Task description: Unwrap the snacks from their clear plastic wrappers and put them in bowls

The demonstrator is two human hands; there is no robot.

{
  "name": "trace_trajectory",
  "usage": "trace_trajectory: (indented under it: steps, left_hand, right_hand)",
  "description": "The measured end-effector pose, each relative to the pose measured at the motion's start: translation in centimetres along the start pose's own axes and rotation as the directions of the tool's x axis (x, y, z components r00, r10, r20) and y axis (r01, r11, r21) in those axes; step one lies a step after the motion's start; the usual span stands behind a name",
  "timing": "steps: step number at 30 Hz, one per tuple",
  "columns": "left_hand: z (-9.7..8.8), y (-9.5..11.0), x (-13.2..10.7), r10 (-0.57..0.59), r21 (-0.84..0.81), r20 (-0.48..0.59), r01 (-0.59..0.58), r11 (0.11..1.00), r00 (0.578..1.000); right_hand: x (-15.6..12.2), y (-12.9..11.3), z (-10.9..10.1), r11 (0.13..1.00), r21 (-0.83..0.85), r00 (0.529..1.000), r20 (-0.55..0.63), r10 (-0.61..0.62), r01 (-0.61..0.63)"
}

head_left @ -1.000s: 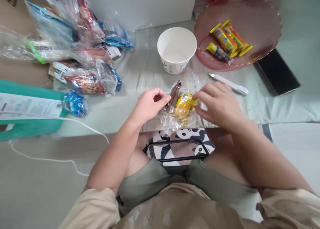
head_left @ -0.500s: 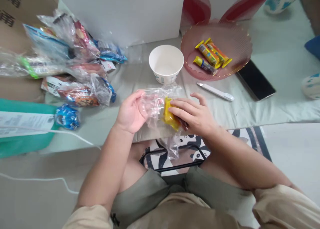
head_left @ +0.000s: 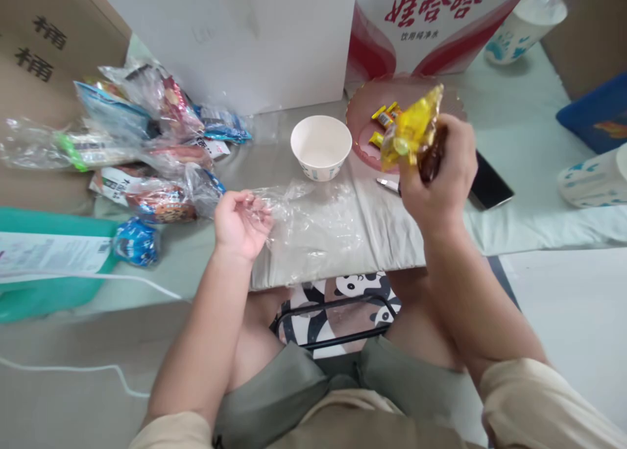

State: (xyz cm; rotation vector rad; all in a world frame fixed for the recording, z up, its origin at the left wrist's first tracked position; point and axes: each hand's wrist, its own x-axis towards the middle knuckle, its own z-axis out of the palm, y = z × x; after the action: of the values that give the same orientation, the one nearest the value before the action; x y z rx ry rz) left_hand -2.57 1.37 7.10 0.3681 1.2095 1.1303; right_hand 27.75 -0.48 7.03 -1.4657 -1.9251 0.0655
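Note:
A clear plastic bag [head_left: 313, 230] lies crumpled and flattened along the table's front edge, its left end pinched in my left hand [head_left: 243, 227]. My right hand [head_left: 445, 174] is raised and closed around yellow-wrapped snacks [head_left: 416, 132]. Something dark brown and shiny is bunched with them, and the fingers partly hide it. Behind this hand is a pink scalloped plate [head_left: 360, 129], partly covered from view. Small yellow-ended snack bars [head_left: 385, 116] lie on the plate. A white paper bowl [head_left: 321, 149] stands just beyond the bag.
Packaged snacks [head_left: 161, 142] are heaped at the left, with a blue round packet [head_left: 137, 241] and a green pack [head_left: 53, 253] nearer. A white utility knife [head_left: 388, 185] and a phone [head_left: 490, 181] lie at right. Paper cups [head_left: 526, 27] and large boxes [head_left: 235, 37] stand around.
My right hand has lifted the yellow-wrapped snacks out of the clear bag and carried them right and up, in front of the plate. My left hand keeps the bag, which now lies flatter.

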Motion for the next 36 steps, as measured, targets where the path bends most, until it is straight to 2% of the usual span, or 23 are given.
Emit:
trace_trajectory:
  steps: [2,4,6,8,10,12,13,15,17,18,20,21,23,25,26,27,28,29,31,32,33,34,36]
  left_hand:
    - [0.5,0.1,-0.2,-0.057,-0.036,-0.038,0.056,0.998,0.998]
    - [1.0,0.2,-0.4,-0.117,-0.067,-0.067,0.112,0.991,0.991]
    - [1.1,0.2,-0.4,-0.139,-0.070,-0.064,0.135,0.988,0.988]
    - [0.9,0.0,-0.3,-0.120,-0.029,-0.034,0.119,0.992,0.992]
    - [0.3,-0.3,-0.1,-0.089,0.094,0.000,0.088,0.992,0.996]
    - [-0.7,-0.5,0.0,-0.046,0.343,0.022,0.036,0.939,0.999]
    - [-1.3,-0.5,0.1,-0.017,0.501,0.037,-0.004,0.865,0.999]
    - [-2.4,-0.5,0.1,0.060,0.777,0.087,-0.105,0.620,0.994]
    - [-3.0,-0.3,0.0,0.180,0.908,0.155,-0.212,0.361,0.971]
    - [-3.0,-0.2,-0.1,0.254,0.925,0.202,-0.269,0.269,0.946]
    - [-2.3,-0.2,-0.3,0.367,0.914,0.308,-0.380,0.140,0.878]
    - [-1.7,-0.3,-0.4,0.378,0.902,0.364,-0.424,0.087,0.851]
    - [-0.4,-0.7,-0.4,0.307,0.891,0.436,-0.455,-0.011,0.846]
    - [0.8,-1.3,-0.2,0.253,0.900,0.432,-0.431,-0.062,0.866]
    - [1.1,-1.6,-0.1,0.259,0.904,0.422,-0.426,-0.043,0.869]
    - [1.3,-1.8,0.1,0.279,0.899,0.416,-0.438,0.020,0.866]
    - [1.3,-2.0,0.3,0.304,0.877,0.408,-0.462,0.132,0.861]
    - [1.2,-2.0,0.4,0.320,0.827,0.396,-0.486,0.284,0.861]
    - [0.8,-1.9,0.5,0.322,0.635,0.352,-0.477,0.608,0.879]
    - [0.5,-1.7,0.4,0.315,0.522,0.318,-0.443,0.729,0.894]
    - [0.1,-1.6,0.3,0.309,0.422,0.281,-0.406,0.811,0.909]
    - [-0.2,-1.6,0.2,0.307,0.347,0.248,-0.380,0.857,0.919]
    - [-0.7,-1.7,0.1,0.329,0.275,0.196,-0.374,0.886,0.924]
  right_hand:
    - [1.8,-0.1,-1.0,0.998,0.026,0.991,-0.117,0.066,-0.063]
    - [2.9,-0.4,-1.4,0.981,0.152,0.973,-0.181,0.145,-0.118]
    - [3.4,-0.4,-1.3,0.972,0.217,0.960,-0.238,0.147,-0.095]
    - [3.8,0.2,-1.2,0.987,0.152,0.934,-0.341,0.103,-0.053]
    - [4.1,1.0,-1.1,0.999,0.013,0.908,-0.417,0.046,-0.045]
    - [4.4,1.6,-1.1,0.991,-0.090,0.917,-0.395,0.057,-0.101]
    - [4.4,1.6,-1.2,0.982,-0.125,0.928,-0.363,0.085,-0.139]
    - [4.2,1.0,-1.4,0.967,-0.161,0.948,-0.284,0.146,-0.197]
    - [3.6,-0.2,-1.5,0.966,-0.161,0.955,-0.249,0.160,-0.204]
    - [3.1,-1.0,-1.5,0.970,-0.150,0.958,-0.245,0.150,-0.190]
    - [1.9,-2.3,-1.1,0.981,-0.096,0.969,-0.195,0.150,-0.171]
    - [1.1,-2.8,-0.6,0.981,-0.063,0.976,-0.125,0.176,-0.185]
    - [-0.4,-3.3,0.6,0.966,-0.041,0.963,0.076,0.257,-0.255]
    - [-1.6,-3.1,2.1,0.938,-0.125,0.903,0.257,0.345,-0.323]
    - [-2.1,-2.8,2.8,0.924,-0.182,0.870,0.314,0.380,-0.337]
    - [-2.4,-2.5,3.4,0.915,-0.216,0.848,0.350,0.397,-0.340]
    - [-2.5,-2.3,3.8,0.916,-0.210,0.836,0.377,0.398,-0.341]
    - [-2.6,-2.1,4.2,0.923,-0.156,0.836,0.390,0.386,-0.353]
    - [-2.6,-2.1,4.5,0.902,0.092,0.863,0.344,0.368,-0.422]
    - [-2.7,-2.2,4.5,0.843,0.257,0.869,0.297,0.395,-0.472]
    - [-2.9,-2.4,4.6,0.742,0.418,0.852,0.265,0.452,-0.524]
    - [-3.2,-2.7,4.5,0.608,0.551,0.812,0.273,0.516,-0.571]
    - [-3.9,-3.6,4.5,0.326,0.688,0.716,0.405,0.569,-0.648]
